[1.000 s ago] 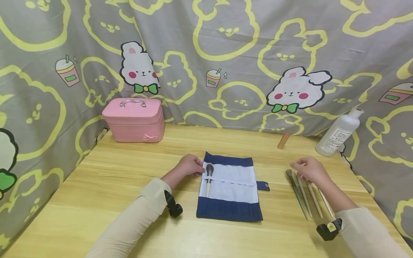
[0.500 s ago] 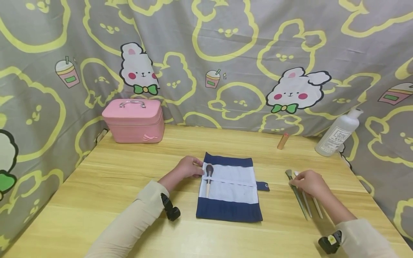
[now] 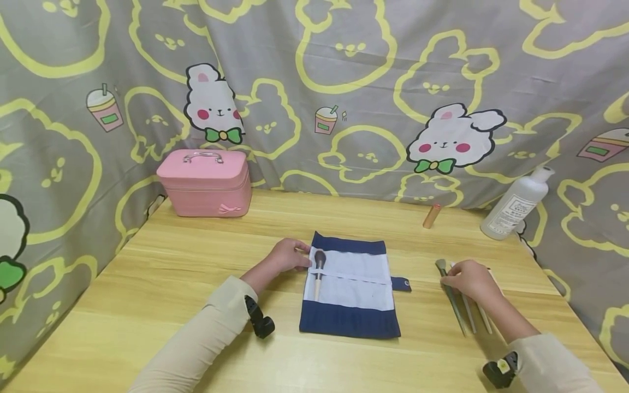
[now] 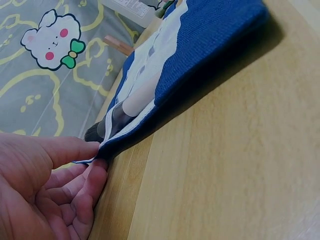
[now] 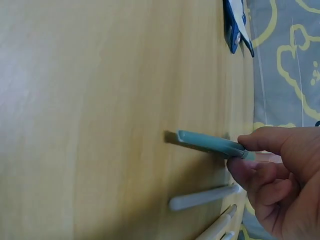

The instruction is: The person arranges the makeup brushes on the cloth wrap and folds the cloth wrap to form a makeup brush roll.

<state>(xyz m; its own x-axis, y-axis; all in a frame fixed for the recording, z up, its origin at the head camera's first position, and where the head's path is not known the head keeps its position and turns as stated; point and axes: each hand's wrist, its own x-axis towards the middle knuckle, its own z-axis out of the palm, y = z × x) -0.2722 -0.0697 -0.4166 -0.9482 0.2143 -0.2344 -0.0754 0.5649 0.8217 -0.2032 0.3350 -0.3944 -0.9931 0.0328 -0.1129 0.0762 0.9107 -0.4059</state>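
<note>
A blue and white brush roll point(image 3: 350, 305) lies flat in the middle of the wooden table point(image 3: 162, 273). One brush point(image 3: 318, 268) sits in its leftmost slot. My left hand point(image 3: 303, 257) pinches the roll's left edge; the left wrist view shows thumb and fingers point(image 4: 97, 155) closed on the cloth rim point(image 4: 200, 55), with the brush point(image 4: 137, 100) just behind. To the right, my right hand point(image 3: 446, 277) pinches a green-handled brush point(image 3: 454, 305) near its head. In the right wrist view this green handle point(image 5: 207, 142) is held in my fingertips point(image 5: 239, 155). Pale-handled brushes point(image 3: 473, 316) lie beside it.
A pink case point(image 3: 203, 183) stands at the back left. A white bottle point(image 3: 516, 204) leans at the back right, with a small tan tube point(image 3: 431, 215) near it. Printed curtains close off the back and sides. The table's right edge point(image 3: 565, 297) is close to the loose brushes.
My right hand has come down toward me onto the loose brushes and pinched the green-handled one. The left hand has stayed at the roll's edge.
</note>
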